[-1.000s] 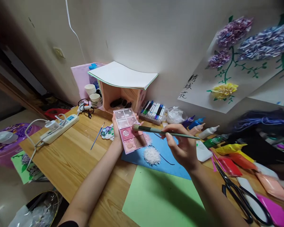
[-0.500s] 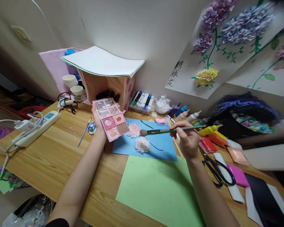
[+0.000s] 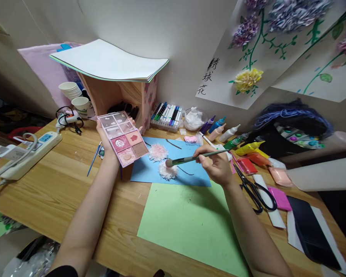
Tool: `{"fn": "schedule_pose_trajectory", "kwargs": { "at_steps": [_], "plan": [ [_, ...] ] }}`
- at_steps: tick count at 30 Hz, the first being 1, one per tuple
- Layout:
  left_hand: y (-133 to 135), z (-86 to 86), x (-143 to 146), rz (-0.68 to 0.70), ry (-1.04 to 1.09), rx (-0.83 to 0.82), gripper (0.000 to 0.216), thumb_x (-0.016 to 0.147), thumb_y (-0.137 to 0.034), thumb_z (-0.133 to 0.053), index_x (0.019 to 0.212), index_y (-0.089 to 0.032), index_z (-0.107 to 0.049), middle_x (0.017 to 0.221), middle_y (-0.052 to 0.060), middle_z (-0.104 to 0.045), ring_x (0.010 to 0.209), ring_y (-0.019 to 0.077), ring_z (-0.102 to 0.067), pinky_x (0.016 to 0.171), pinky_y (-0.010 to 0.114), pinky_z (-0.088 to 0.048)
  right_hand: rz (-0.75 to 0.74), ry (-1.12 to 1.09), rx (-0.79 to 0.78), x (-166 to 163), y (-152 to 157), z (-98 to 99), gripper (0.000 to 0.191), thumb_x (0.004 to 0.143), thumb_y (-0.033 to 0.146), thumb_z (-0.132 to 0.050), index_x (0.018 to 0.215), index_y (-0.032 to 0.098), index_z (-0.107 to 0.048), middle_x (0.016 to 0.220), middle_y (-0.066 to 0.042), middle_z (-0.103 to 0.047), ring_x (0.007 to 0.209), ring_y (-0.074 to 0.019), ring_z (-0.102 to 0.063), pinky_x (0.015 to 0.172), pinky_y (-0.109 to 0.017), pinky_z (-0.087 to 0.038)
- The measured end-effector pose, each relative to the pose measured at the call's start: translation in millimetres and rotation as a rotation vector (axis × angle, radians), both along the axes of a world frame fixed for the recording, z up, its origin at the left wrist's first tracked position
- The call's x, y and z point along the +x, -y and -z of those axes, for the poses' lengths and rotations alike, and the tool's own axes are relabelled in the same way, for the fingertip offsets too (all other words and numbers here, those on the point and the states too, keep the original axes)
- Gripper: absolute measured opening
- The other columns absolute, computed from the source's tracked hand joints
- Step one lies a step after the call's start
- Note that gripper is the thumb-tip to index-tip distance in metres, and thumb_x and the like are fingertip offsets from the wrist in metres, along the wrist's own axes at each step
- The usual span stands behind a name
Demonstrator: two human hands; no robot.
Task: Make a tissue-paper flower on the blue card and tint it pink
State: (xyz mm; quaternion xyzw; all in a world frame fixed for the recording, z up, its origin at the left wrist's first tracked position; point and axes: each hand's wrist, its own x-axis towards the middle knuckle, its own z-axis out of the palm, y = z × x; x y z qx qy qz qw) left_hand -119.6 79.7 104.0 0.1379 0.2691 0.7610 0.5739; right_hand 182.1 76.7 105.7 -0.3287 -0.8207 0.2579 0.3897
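Observation:
My left hand [image 3: 107, 144] holds an open makeup palette [image 3: 129, 149] with pink, peach and brown pans and a clear-windowed lid. In my right hand [image 3: 215, 164] is a makeup brush [image 3: 187, 159] with a green handle, its soft tip over the upper edge of a whitish fluffy flower [image 3: 167, 171]. Whether the bristles touch it I cannot tell for certain. Just behind lies a pinker fluffy flower [image 3: 158, 152]. Both flowers rest on a blue sheet [image 3: 197, 175] with thin dark stem lines. A green sheet [image 3: 187, 223] lies nearer to me.
Black scissors [image 3: 255, 192], clay packets [image 3: 248, 164] and a phone [image 3: 311, 227] lie at the right. Paint bottles [image 3: 217, 131] and a marker box [image 3: 167, 117] stand along the wall. At the left are a power strip [image 3: 31, 154] and a thin blue paintbrush [image 3: 93, 159].
The brush tip has moved from beside the pink flower down to the top of the whitish one. The palette remains in my left hand. The camera view has shifted slightly.

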Motion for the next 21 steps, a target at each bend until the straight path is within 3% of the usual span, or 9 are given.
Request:
{"fn": "schedule_pose_trajectory", "kwargs": {
  "at_steps": [3, 8, 11, 14, 18, 21],
  "plan": [
    [0, 2.0, -1, -0.002, 0.003, -0.002, 0.072, 0.078, -0.075, -0.031, 0.097, -0.012, -0.06, 0.084, 0.012, -0.069, 0.081, 0.0226, -0.063, 0.087, 0.054, -0.049, -0.019, 0.08, -0.01, 0, -1, 0.4, 0.012, 0.081, 0.02, -0.049, 0.076, 0.018, -0.059, 0.06, 0.002, -0.055, 0.05, -0.01, -0.049, 0.049, -0.023, -0.04],
    [-2, 7.3, 0, 0.03, 0.016, 0.049, 0.069, 0.078, -0.073, -0.034, 0.096, -0.012, -0.06, 0.083, 0.011, -0.069, 0.081, 0.0226, -0.062, 0.087, 0.056, -0.048, 0.032, -0.026, -0.036, -5, -1, 1.1, 0.014, 0.084, 0.024, -0.047, 0.079, 0.019, -0.059, 0.064, 0.001, -0.057, 0.056, -0.0119, -0.054, 0.053, -0.024, -0.043],
    [-2, 8.4, 1, 0.05, 0.038, 0.057, 0.067, 0.079, -0.072, -0.036, 0.098, -0.013, -0.06, 0.083, 0.01, -0.069, 0.081, 0.0225, -0.062, 0.088, 0.057, -0.047, -0.015, 0.051, -0.073, -6, -1, 1.6, 0.014, 0.085, 0.024, -0.047, 0.081, 0.019, -0.059, 0.065, 0.001, -0.058, 0.056, -0.0116, -0.054, 0.053, -0.024, -0.043],
    [-1, 9.1, 1, 0.051, 0.048, 0.045, 0.065, 0.078, -0.072, -0.037, 0.098, -0.014, -0.059, 0.086, 0.01, -0.069, 0.084, 0.0227, -0.063, 0.089, 0.057, -0.047, 0.036, 0.092, -0.087, 0, -3, 0.0, 0.015, 0.084, 0.025, -0.048, 0.078, 0.018, -0.059, 0.062, 0.001, -0.057, 0.055, -0.0113, -0.052, 0.051, -0.023, -0.04],
    [0, 10.9, 1, 0.018, 0.09, 0.048, 0.06, 0.078, -0.07, -0.039, 0.096, -0.015, -0.058, 0.089, 0.009, -0.069, 0.093, 0.0233, -0.063, 0.09, 0.056, -0.047, 0.097, -0.033, -0.161, 7, -7, -1.3, 0.019, 0.085, 0.029, -0.049, 0.073, 0.018, -0.059, 0.063, 0.0, -0.055, 0.054, -0.0113, -0.052, 0.049, -0.024, -0.04],
    [0, 11.1, 1, -0.016, 0.08, 0.023, 0.059, 0.078, -0.069, -0.042, 0.094, -0.014, -0.057, 0.09, 0.01, -0.069, 0.093, 0.0235, -0.064, 0.09, 0.057, -0.047, 0.005, -0.107, -0.22, 4, -5, 2.0, 0.02, 0.087, 0.032, -0.049, 0.079, 0.018, -0.06, 0.069, -0.001, -0.058, 0.057, -0.0115, -0.055, 0.051, -0.024, -0.043]
  ]
}}
